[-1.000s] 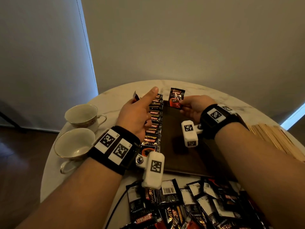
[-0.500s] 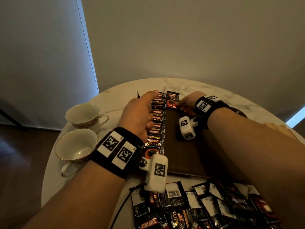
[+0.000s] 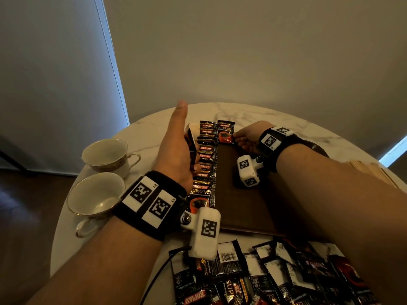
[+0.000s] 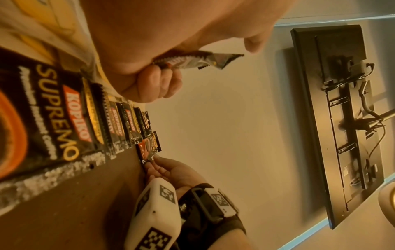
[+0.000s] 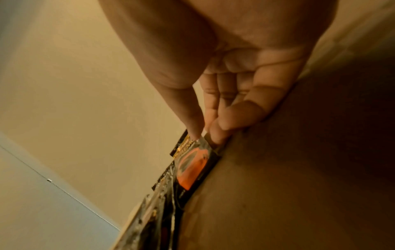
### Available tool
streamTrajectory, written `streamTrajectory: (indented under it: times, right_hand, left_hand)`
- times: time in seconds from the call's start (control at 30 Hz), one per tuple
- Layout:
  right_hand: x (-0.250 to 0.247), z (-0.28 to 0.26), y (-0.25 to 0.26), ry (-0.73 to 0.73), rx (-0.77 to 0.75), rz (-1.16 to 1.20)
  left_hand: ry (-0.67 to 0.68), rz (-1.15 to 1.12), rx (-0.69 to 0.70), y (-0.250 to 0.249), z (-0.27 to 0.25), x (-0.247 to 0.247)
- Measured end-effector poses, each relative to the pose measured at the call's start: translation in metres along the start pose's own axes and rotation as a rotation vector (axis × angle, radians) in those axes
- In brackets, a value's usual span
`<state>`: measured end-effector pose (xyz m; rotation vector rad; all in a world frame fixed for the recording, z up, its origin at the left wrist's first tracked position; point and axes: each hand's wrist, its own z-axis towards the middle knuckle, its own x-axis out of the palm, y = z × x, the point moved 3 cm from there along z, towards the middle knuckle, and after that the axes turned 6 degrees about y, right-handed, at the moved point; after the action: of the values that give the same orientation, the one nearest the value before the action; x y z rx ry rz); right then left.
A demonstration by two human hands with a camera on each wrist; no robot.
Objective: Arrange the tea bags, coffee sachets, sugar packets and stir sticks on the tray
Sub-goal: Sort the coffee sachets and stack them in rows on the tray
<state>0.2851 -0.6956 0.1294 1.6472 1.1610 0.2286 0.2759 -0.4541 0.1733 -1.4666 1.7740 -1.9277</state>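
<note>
Second column of coffee sachets begins on the tray

On the dark tray (image 3: 242,208), a full sachet row (image 3: 206,164) lines the left edge. The left hand (image 3: 176,155) has lifted, gripping spare sachets (image 3: 191,148). The right hand (image 3: 246,138) has lowered its pinched sachet (image 3: 225,134) onto the far end, starting the next row.
</note>
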Motion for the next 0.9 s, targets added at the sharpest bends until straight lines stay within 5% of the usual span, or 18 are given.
streamTrajectory:
  times: [0.17, 0.4, 0.5, 0.67, 0.9]
  right_hand:
    - [-0.002, -0.024, 0.006, 0.033, -0.091, 0.192]
    - [0.014, -0.109, 0.012, 0.533, -0.332, 0.233]
    - [0.018, -0.116, 0.005, 0.472, -0.471, 0.304]
    - [0.023, -0.105, -0.005, 0.427, -0.443, 0.673]
    - [0.027, -0.109, -0.006, 0.599, -0.505, 0.537]
  left_hand:
    - [-0.123, -0.103, 0.01, 0.002, 0.005, -0.01]
    - [-0.181, 0.026, 0.121, 0.005, 0.017, -0.015]
    - [-0.104, 0.108, 0.136, 0.006, 0.017, -0.011]
    - [-0.04, 0.243, 0.129, 0.016, 0.02, -0.01]
    - [-0.099, 0.251, 0.213, 0.005, 0.018, -0.014]
